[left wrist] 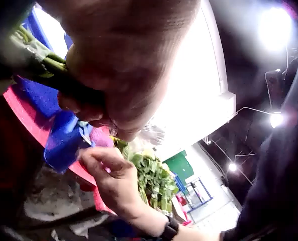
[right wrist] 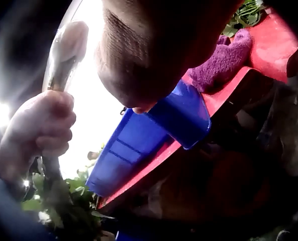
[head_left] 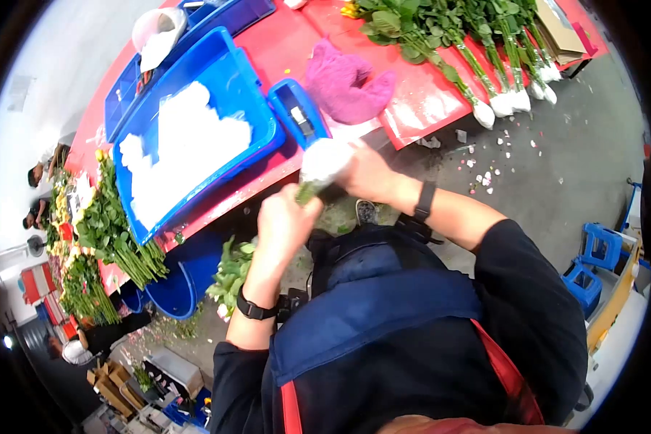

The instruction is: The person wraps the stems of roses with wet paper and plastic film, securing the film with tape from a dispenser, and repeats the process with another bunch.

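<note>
Floral workshop: bundled stems (head_left: 139, 259), blue tray (head_left: 228, 69)

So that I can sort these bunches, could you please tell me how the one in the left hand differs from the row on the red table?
The held bunch is gripped in the left hand, while the row of bunches lies on the red table. The held bunch's white end is beside the right hand; the row's white ends stick out past the table edge. Both have green stems ending in white coverings.

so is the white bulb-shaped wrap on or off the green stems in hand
On: the wrap covers the end of the stems that the left hand grips.
</note>
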The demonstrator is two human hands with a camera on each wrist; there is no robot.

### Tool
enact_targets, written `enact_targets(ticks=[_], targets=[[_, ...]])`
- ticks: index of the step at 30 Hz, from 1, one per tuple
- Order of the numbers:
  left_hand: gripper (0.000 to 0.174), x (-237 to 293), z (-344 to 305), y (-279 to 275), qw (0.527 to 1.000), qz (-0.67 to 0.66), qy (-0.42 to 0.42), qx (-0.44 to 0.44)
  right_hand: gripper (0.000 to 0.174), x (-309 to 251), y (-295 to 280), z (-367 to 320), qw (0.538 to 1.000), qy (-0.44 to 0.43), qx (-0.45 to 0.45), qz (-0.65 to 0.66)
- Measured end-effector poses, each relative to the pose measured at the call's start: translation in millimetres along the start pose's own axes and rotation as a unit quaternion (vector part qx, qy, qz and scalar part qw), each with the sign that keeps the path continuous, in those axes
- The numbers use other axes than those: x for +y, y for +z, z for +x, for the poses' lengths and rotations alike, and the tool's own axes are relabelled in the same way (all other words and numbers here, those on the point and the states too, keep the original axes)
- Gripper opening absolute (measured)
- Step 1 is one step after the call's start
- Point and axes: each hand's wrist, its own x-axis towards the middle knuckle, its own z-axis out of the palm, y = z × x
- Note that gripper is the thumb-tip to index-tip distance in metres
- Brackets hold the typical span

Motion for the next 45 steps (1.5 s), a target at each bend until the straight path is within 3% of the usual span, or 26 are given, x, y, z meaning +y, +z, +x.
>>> enact_targets(ticks=[4,5,6,8,9,10,11,13,14,15,19,22,24,25,28,30,33,34,35,36,37,38,40,42,44,45], targets=[[0.031,-27,11,-5,0.982,0.152,-0.041,0.101,0.01,-42,-5,10,0.914,0.117,-0.075,0.38],[0.03,-34,13,2,0.977,0.195,-0.055,0.069,0.013,-63,-29,24,0.753,0.223,-0.155,0.599],[0.029,-43,12,10,0.968,0.237,-0.073,0.036,0.013,-71,-40,38,0.722,0.251,-0.165,0.623],[0.022,-49,-5,23,0.964,0.245,0.093,0.045,0.014,-70,-46,54,0.602,0.352,-0.211,0.685],[0.019,-41,-9,23,0.97,0.22,0.098,0.034,0.015,-73,-57,66,0.631,0.405,-0.229,0.621],[0.016,-37,-14,22,0.976,0.193,0.098,0.024,0.02,-71,-52,70,0.603,0.451,-0.235,0.615],[0.013,-42,-15,23,0.971,0.197,0.137,0.002,0.023,-64,-53,72,0.528,0.436,-0.253,0.684],[0.016,-31,-24,16,0.979,0.174,0.102,-0.016,0.025,-56,-69,86,0.508,0.402,-0.282,0.708],[0.019,-27,-27,13,0.982,0.166,0.084,-0.04,0.024,-54,-79,102,0.599,0.367,-0.296,0.647],[0.023,-20,-30,7,0.985,0.133,0.072,-0.084,0.025,-48,-82,113,0.586,0.358,-0.329,0.648],[0.025,-9,-35,-15,0.983,-0.042,0.032,-0.175,0.038,1,-47,106,0.736,0.121,-0.359,0.561],[0.021,-2,-35,-32,0.968,-0.153,-0.024,-0.2,0.034,20,-24,77,0.727,0.086,-0.436,0.524],[0.022,-4,-34,-35,0.963,-0.186,-0.051,-0.19,0.018,1,-30,45,0.841,0.034,-0.241,0.482],[0.022,-4,-32,-35,0.971,-0.173,-0.055,-0.156,0.013,-29,-32,35,0.784,0.168,-0.167,0.574],[0.025,-22,-15,-14,0.999,0.027,-0.03,0.005,0.014,-69,-61,32,0.712,0.331,-0.228,0.576],[0.027,-16,-13,0,0.989,0.142,-0.01,0.025,0.015,-76,-68,43,0.691,0.412,-0.237,0.544],[0.028,1,4,-1,0.966,0.248,0.07,0.03,0.025,-70,-77,37,0.668,0.394,-0.167,0.609],[0.028,8,11,-2,0.956,0.271,0.104,0.029,0.038,-75,-80,28,0.702,0.341,-0.099,0.617],[0.025,15,16,2,0.954,0.263,0.143,0.036,0.042,-70,-91,23,0.9,0.208,-0.007,0.384],[0.018,15,25,16,0.947,0.254,0.188,0.063,0.047,-64,-105,22,0.991,0.051,0.077,0.1],[0.015,36,26,18,0.931,0.287,0.22,0.043,0.054,-60,-118,20,0.997,0.032,0.068,-0.005],[0.012,58,26,20,0.914,0.32,0.248,0.025,0.041,-55,-121,14,0.995,0.078,0.061,-0.028],[0.008,88,36,43,0.903,0.281,0.324,-0.016,0.031,-31,-118,-8,0.95,0.255,-0.179,0.03],[0.013,128,47,37,0.858,0.312,0.403,-0.063,0.019,-9,-119,-36,0.938,0.336,-0.037,0.08],[0.022,146,57,35,0.782,0.219,0.551,0.191,0.021,20,-134,-53,0.906,0.42,0.018,0.047],[0.027,157,54,29,0.791,0.199,0.541,0.204,0.017,40,-138,-59,0.901,0.43,0.059,-0.004]])
